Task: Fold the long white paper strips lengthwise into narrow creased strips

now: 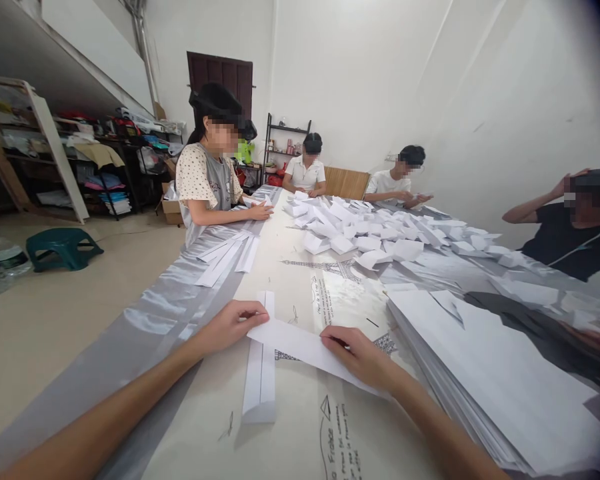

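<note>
- Head view: a plain white paper strip (295, 341), long and smooth, slants between left hand (237, 325) and right hand (357, 353), over the tabletop (195, 440).
- The left hand pinches one end; the right grips its upper edge, thumb against fingers.
- Just below the left hand, a folded strip (259, 390) shows a lengthwise line and crosses under it.

Bright, soft light; upper-right corner dark and blurred.
</note>
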Demonstrator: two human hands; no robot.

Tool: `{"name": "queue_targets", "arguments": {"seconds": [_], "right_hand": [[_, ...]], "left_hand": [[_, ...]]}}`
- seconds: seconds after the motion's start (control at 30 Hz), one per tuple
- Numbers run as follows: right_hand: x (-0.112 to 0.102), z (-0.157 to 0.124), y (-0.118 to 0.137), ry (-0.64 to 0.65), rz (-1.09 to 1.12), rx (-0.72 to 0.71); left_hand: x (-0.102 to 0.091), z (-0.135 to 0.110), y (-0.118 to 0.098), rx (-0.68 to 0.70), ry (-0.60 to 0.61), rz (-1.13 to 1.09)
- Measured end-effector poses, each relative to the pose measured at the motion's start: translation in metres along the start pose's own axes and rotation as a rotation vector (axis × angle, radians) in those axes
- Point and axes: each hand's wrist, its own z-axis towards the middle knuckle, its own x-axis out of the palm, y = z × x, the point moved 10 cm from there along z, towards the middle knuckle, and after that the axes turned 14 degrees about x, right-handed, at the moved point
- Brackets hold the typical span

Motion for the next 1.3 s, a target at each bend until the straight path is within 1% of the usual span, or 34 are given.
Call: {"name": "queue_targets", "arguments": {"seconds": [0.07,0.17,0.27,0.33,0.4,0.5,0.6,0.63,0.7,0.77,0.83,0.9,0.97,1.07,1.3], "right_hand": [[0.001,-0.001,0.000,0.001,-0.025,0.019],[0.004,-0.004,0.002,-0.017,-0.088,0.025],[0.006,-0.006,0.006,-0.047,-0.161,0.002],[0.008,-0.006,0.007,-0.076,-0.227,-0.009],[0.008,-0.006,0.009,-0.125,-0.298,-0.015],[0.007,-0.006,0.013,-0.215,-0.373,-0.015],[0.007,-0.005,0.013,-0.282,-0.408,0.029],[0.007,-0.005,0.013,-0.297,-0.415,0.046],[0.008,-0.005,0.013,-0.321,-0.430,0.049],[0.007,-0.006,0.019,-0.362,-0.455,-0.017],[0.010,-0.009,0.030,-0.392,-0.479,-0.147],[0.017,-0.014,0.041,-0.363,-0.477,-0.288],[0.025,-0.016,0.045,-0.301,-0.455,-0.362],[0.028,-0.016,0.043,-0.251,-0.417,-0.340],[0.024,-0.016,0.039,-0.218,-0.321,-0.276]], "left_hand": [[0.001,0.001,-0.003,0.000,-0.004,-0.004],[0.004,0.000,-0.004,-0.011,0.025,0.011],[0.006,-0.002,-0.001,0.006,0.079,0.113],[0.008,-0.002,-0.002,0.059,0.111,0.252],[0.011,-0.001,-0.007,0.150,0.107,0.454],[0.018,0.000,-0.021,0.292,0.063,0.770],[0.030,-0.001,-0.037,0.401,0.049,0.976],[0.037,-0.002,-0.041,0.431,0.077,1.015],[0.055,-0.005,-0.046,0.460,0.189,1.064],[0.072,-0.008,-0.043,0.413,0.338,1.118],[0.082,-0.010,-0.042,0.349,0.422,1.178],[0.086,-0.011,-0.044,0.312,0.441,1.211],[0.087,-0.010,-0.046,0.285,0.416,1.215],[0.085,-0.008,-0.049,0.258,0.373,1.209],[0.086,-0.008,-0.050,0.250,0.334,1.258]]}}
